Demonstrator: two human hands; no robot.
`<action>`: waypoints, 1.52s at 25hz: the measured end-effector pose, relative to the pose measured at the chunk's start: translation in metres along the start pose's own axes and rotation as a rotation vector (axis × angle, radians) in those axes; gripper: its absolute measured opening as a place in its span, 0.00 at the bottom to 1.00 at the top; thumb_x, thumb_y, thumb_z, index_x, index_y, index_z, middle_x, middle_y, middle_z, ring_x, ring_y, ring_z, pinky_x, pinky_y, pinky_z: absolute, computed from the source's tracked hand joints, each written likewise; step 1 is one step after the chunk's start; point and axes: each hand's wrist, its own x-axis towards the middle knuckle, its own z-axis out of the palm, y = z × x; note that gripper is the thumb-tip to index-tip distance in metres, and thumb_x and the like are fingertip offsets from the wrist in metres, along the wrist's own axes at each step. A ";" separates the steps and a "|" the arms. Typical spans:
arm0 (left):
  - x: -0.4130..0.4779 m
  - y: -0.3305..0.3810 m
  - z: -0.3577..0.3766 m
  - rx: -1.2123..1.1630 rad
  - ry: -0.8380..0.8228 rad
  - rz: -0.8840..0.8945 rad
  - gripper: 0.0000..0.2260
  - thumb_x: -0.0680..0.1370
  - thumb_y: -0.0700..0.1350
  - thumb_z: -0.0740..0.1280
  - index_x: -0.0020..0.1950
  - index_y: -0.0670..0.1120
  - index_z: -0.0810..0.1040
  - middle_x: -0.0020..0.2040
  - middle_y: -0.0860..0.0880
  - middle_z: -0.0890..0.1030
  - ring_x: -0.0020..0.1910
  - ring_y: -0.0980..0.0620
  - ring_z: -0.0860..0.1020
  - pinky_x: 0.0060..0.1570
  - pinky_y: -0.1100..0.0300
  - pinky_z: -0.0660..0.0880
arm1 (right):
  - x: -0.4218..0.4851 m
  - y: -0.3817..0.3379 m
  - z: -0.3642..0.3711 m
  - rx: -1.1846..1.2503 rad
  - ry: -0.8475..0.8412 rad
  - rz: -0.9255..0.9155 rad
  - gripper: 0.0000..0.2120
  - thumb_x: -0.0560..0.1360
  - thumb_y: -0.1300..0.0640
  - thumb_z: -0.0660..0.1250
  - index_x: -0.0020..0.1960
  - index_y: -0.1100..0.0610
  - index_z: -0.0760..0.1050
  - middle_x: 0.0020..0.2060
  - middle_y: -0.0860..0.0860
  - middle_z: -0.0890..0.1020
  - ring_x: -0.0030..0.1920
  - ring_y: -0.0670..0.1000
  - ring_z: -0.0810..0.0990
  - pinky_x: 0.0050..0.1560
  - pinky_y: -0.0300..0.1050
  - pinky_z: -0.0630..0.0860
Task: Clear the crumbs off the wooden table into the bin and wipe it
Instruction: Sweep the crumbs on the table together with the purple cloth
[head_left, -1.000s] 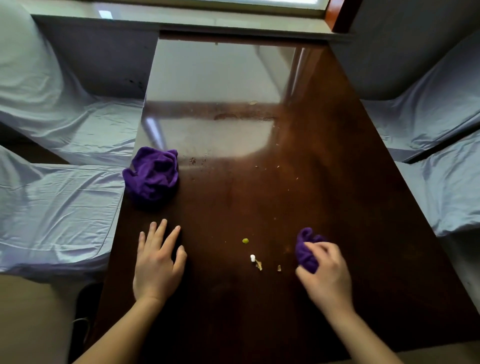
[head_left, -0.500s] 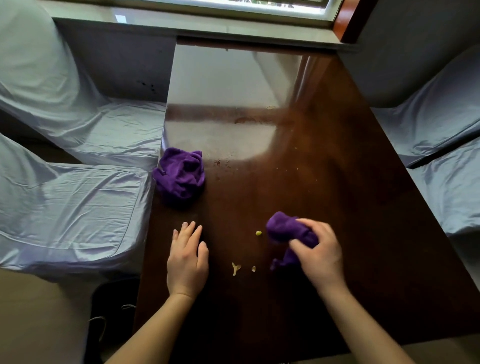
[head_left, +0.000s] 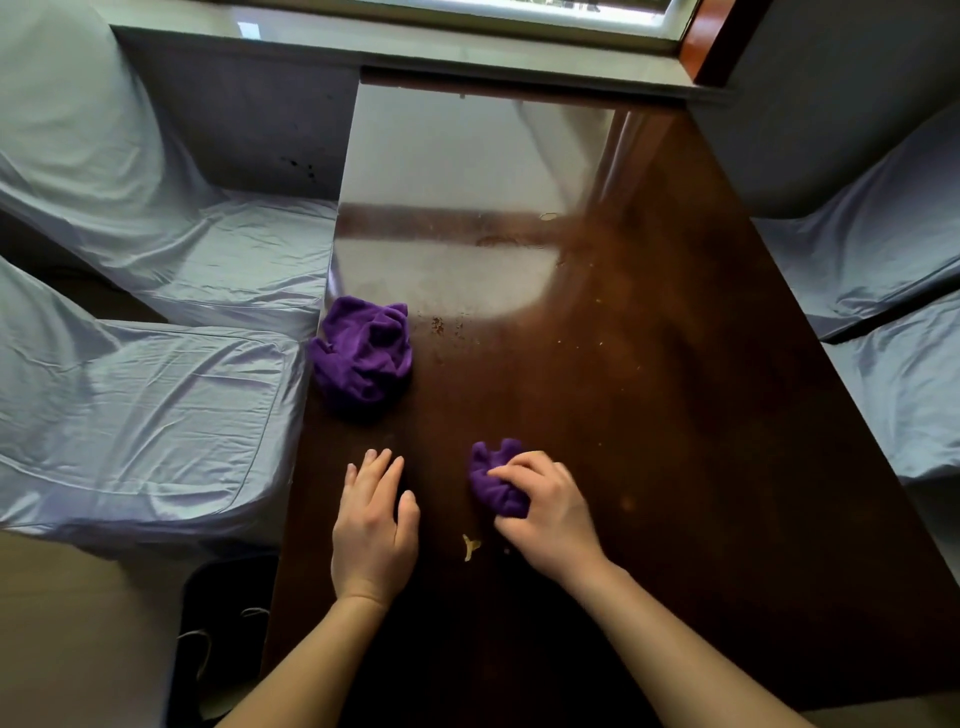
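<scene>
Worktop (head_left: 675, 415): flanked by left seats (head_left: 145, 415) and right seats (head_left: 893, 384); its far end is met by the windowsill (head_left: 467, 47).
Bunched cloth (head_left: 363, 353): laid at the worktop's left edge, behind the left grip (head_left: 374, 530).
Small cloth (head_left: 493, 483): held on the worktop by the right grip (head_left: 545, 514).
Large crumb (head_left: 470, 546): seen between the two grips.
Fine crumbs (head_left: 439, 326): scattered just right of the bunched cloth.
</scene>
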 end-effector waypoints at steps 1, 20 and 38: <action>0.000 0.000 0.000 0.009 0.003 0.003 0.25 0.77 0.50 0.54 0.63 0.36 0.77 0.67 0.38 0.76 0.70 0.41 0.70 0.73 0.43 0.59 | 0.000 -0.003 -0.004 0.067 -0.025 -0.030 0.22 0.62 0.55 0.71 0.57 0.47 0.81 0.53 0.44 0.79 0.50 0.49 0.76 0.52 0.39 0.72; 0.002 0.010 -0.002 -0.074 0.003 -0.030 0.26 0.76 0.53 0.55 0.64 0.36 0.76 0.66 0.39 0.77 0.69 0.41 0.71 0.73 0.48 0.60 | -0.007 -0.001 -0.004 0.167 0.029 -0.058 0.20 0.62 0.54 0.71 0.54 0.47 0.81 0.51 0.45 0.81 0.48 0.50 0.78 0.52 0.41 0.75; -0.017 -0.076 -0.050 0.399 -0.152 0.205 0.25 0.76 0.51 0.58 0.72 0.43 0.70 0.75 0.38 0.66 0.77 0.39 0.57 0.73 0.45 0.57 | -0.052 -0.058 0.041 0.277 0.264 0.170 0.22 0.63 0.64 0.79 0.55 0.52 0.82 0.51 0.47 0.78 0.52 0.48 0.79 0.55 0.39 0.75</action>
